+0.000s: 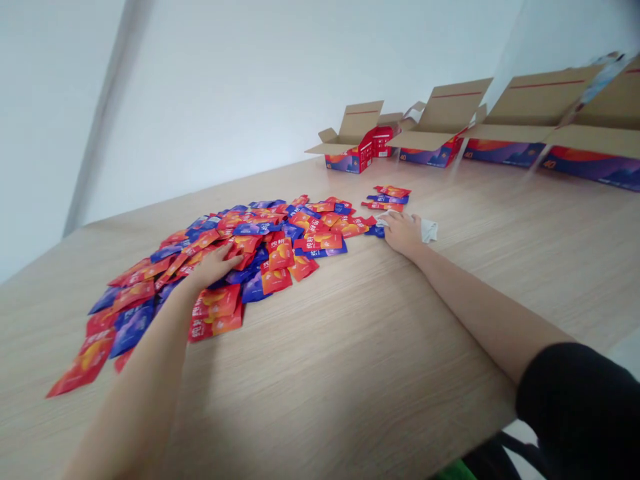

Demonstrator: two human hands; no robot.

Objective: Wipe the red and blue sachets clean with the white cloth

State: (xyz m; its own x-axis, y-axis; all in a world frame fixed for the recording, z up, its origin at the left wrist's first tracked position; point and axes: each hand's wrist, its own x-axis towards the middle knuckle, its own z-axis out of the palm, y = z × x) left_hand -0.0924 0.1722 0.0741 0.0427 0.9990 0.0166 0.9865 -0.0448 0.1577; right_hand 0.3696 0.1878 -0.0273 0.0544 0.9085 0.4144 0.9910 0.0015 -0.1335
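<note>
A wide heap of red-orange and blue-purple pouches [280,252] is spread over the wooden table. My left hand [214,267] rests on the near side of this heap, thumb and fingers apart, touching red pouches. To the right of the heap, my right hand [400,232] presses down on a crumpled white cloth [429,231], fingers bent over it. Part of a blue pouch [376,231] shows beside the right fingertips; the rest is hidden. Just beyond that hand, a few red and blue pouches [389,198] lie in a short overlapping row.
Open cardboard boxes stand in a line at the back right: a small one [343,162], another [425,157] beside it, and larger ones [505,152] towards the right edge. Their flaps stick out over the table [340,373]. A white wall [240,87] rises behind.
</note>
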